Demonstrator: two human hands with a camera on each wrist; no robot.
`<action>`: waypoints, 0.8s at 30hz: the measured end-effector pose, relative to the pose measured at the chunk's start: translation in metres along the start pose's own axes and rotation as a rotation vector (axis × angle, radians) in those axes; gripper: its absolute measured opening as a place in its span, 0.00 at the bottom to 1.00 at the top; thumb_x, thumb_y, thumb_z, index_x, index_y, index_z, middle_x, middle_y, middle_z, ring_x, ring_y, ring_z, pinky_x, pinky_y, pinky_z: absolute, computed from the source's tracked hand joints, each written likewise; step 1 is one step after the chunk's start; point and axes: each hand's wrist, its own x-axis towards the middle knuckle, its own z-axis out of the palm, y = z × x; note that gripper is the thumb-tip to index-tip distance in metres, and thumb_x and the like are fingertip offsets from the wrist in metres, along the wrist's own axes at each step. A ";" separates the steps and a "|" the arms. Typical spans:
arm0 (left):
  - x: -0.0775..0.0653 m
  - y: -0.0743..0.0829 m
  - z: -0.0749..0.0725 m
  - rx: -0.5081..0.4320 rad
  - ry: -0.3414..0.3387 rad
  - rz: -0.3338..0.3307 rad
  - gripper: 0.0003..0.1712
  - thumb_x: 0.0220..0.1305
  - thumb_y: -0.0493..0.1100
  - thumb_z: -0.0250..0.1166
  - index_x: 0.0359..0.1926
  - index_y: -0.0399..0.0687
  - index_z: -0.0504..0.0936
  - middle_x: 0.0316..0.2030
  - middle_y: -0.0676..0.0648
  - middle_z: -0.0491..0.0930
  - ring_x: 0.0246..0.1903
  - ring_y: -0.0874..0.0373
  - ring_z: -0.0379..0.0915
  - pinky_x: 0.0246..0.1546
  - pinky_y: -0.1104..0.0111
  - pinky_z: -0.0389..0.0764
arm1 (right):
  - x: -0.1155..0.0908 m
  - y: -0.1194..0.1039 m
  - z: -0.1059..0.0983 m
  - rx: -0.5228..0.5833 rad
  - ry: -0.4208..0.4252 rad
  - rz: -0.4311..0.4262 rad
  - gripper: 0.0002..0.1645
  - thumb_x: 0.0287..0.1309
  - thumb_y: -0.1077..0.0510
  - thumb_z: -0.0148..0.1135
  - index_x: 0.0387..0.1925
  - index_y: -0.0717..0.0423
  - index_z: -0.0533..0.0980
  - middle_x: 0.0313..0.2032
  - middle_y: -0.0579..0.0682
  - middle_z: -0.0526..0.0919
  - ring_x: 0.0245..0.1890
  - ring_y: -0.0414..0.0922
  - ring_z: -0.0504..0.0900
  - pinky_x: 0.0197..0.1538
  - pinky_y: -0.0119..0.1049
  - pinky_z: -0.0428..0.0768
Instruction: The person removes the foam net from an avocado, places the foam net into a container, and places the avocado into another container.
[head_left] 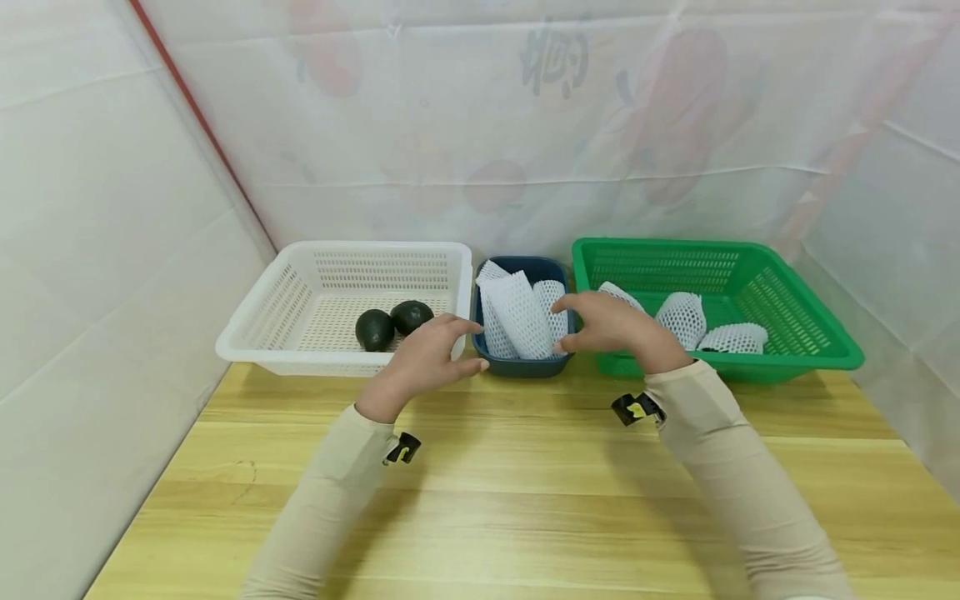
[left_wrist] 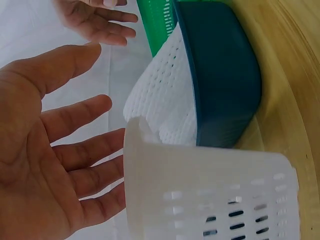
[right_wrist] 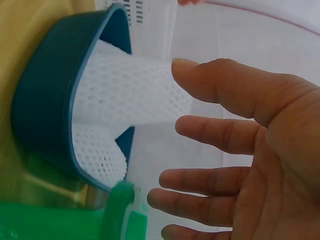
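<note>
White foam net sleeves stand in a small dark blue bin between two baskets. My left hand hovers by the right end of the white basket, its fingers spread and holding nothing. On the other side my right hand reaches over the bin's right edge, thumb and fingers apart. In the right wrist view, one sleeve sticks out of the bin toward the thumb and index finger, and the palm is bare. The left wrist view shows the left fingertips close to the white basket's rim.
Two dark avocados lie in the white basket. At the right, a green basket holds several net-wrapped fruits. All containers stand at the back of the wooden table, before a pale printed curtain.
</note>
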 end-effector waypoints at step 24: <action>0.012 0.018 0.016 0.138 0.017 0.135 0.27 0.54 0.54 0.68 0.52 0.47 0.78 0.47 0.47 0.77 0.45 0.53 0.73 0.40 0.61 0.75 | 0.007 0.053 -0.013 0.066 0.033 0.142 0.27 0.60 0.61 0.54 0.60 0.64 0.66 0.57 0.66 0.68 0.29 0.50 0.73 0.35 0.45 0.71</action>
